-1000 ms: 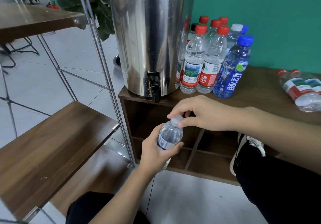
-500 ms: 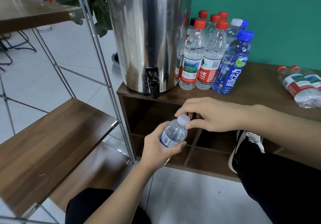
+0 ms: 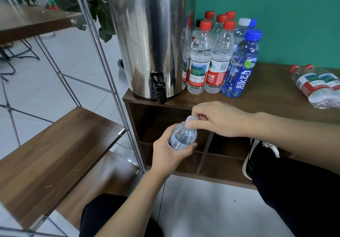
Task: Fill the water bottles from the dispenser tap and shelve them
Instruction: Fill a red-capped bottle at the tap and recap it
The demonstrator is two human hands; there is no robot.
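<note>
A: Why 2 hands on the small bottle (image 3: 182,137)?
B: The left hand (image 3: 170,156) grips its body steady below the tap (image 3: 159,88), beside the desk (image 3: 272,97); the right hand (image 3: 219,120) pinches the cap (image 3: 191,118) to turn it.

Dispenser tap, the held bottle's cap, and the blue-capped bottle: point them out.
Dispenser tap (image 3: 159,88): head view, on its black spout.
Cap (image 3: 190,118): head view, on its visible top edge.
Blue-capped bottle (image 3: 241,71): head view, on its blue label.

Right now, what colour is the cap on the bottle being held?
White, on the cap of the held bottle, partly covered by the right hand; head view.
</note>
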